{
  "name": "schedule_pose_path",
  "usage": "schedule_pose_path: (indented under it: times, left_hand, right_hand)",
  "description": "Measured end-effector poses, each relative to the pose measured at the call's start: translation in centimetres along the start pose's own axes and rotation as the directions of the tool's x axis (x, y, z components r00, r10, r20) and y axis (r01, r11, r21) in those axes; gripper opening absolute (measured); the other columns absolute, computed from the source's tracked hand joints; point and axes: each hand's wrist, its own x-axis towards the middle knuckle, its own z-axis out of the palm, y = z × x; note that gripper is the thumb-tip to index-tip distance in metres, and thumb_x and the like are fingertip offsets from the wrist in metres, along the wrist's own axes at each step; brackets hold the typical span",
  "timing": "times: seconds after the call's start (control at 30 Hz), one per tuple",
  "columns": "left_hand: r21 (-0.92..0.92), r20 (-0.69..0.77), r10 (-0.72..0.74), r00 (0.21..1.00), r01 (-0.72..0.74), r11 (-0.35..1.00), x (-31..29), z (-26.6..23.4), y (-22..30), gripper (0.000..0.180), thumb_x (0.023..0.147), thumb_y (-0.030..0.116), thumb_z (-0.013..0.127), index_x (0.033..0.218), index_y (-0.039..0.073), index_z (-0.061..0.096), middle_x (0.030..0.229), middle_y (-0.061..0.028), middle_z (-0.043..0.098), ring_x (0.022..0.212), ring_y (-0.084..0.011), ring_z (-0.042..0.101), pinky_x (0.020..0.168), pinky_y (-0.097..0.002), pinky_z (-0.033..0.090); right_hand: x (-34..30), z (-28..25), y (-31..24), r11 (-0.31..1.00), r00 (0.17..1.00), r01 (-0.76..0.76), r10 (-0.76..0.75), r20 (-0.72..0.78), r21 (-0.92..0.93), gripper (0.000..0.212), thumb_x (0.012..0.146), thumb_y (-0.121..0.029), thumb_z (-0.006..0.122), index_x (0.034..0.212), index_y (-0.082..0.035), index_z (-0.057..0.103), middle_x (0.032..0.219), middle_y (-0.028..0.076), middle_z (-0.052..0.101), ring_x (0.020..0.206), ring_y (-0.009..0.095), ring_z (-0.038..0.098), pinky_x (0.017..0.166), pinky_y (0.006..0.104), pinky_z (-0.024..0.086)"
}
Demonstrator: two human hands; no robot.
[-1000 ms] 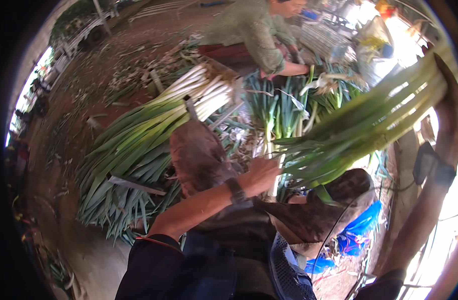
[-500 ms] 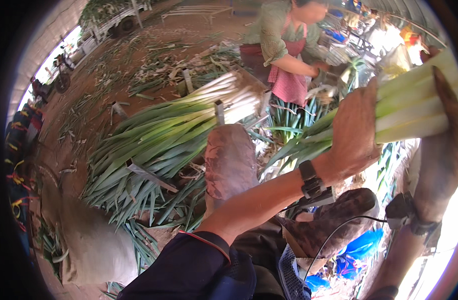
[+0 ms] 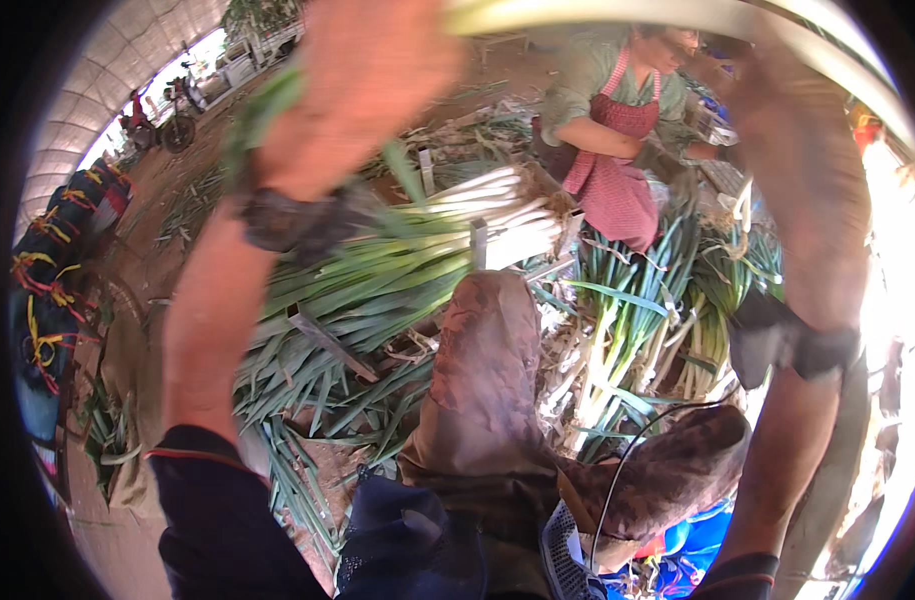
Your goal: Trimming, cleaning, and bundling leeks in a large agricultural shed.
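A bundle of long green onions point(image 3: 617, 14) is raised close to the camera at the top edge. My left hand point(image 3: 362, 100), blurred, is closed around its green end, with leaves sticking out below the fist. My right hand point(image 3: 792, 130) is at the white end on the right; its fingers are smeared and partly lost behind the stalks. Below my hands, a big pile of green onions point(image 3: 347, 270) lies to the left with white ends toward the middle. More loose green onions point(image 3: 627, 320) lie beyond and right of my knees.
Metal posts point(image 3: 478, 243) stand up around the pile. Opposite me sits a person in a red checked apron point(image 3: 617, 195). Dark bundles with yellow and red ties point(image 3: 52, 270) line the left side. Blue plastic point(image 3: 702, 535) lies by my leg; a motorbike point(image 3: 177, 125) stands far left.
Both hands have lifted the onion bundle from the right to the top of the view. My left hand has swung far left and up. The loose onions by my knees are now uncovered.
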Motion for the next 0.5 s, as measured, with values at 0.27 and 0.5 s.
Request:
schedule_pose_path:
  times: [0.27, 0.5]
  left_hand:
    - [0.563, 0.612, -0.204, 0.764, -0.240, 0.791, -12.3, -7.4, -17.2, 0.058, 0.074, -0.005, 0.056, 0.129, 0.012, 0.048, 0.095, -0.0129, 0.059, 0.080, -0.0327, 0.062, 0.068, -0.0449, 0.052]
    - [0.336, 0.913, -0.310, 0.264, -0.061, 0.940, -28.2, 4.2, -14.1, 0.045, 0.073, -0.006, 0.057, 0.116, 0.004, 0.049, 0.092, -0.0185, 0.057, 0.087, -0.0371, 0.060, 0.072, -0.0475, 0.048]
  right_hand:
    - [-6.5, -6.7, 22.4, 0.829, 0.829, -0.533, 0.552, -0.089, 0.170, 0.032, 0.086, -0.013, 0.067, 0.113, 0.003, 0.059, 0.105, 0.007, 0.064, 0.101, 0.017, 0.063, 0.086, 0.0296, 0.054]
    - [-20.7, -6.7, 34.5, 0.466, 0.466, -0.884, 0.878, -0.113, -0.022, 0.056, 0.082, -0.018, 0.073, 0.128, 0.005, 0.053, 0.098, 0.007, 0.068, 0.092, 0.015, 0.065, 0.082, 0.0277, 0.052]
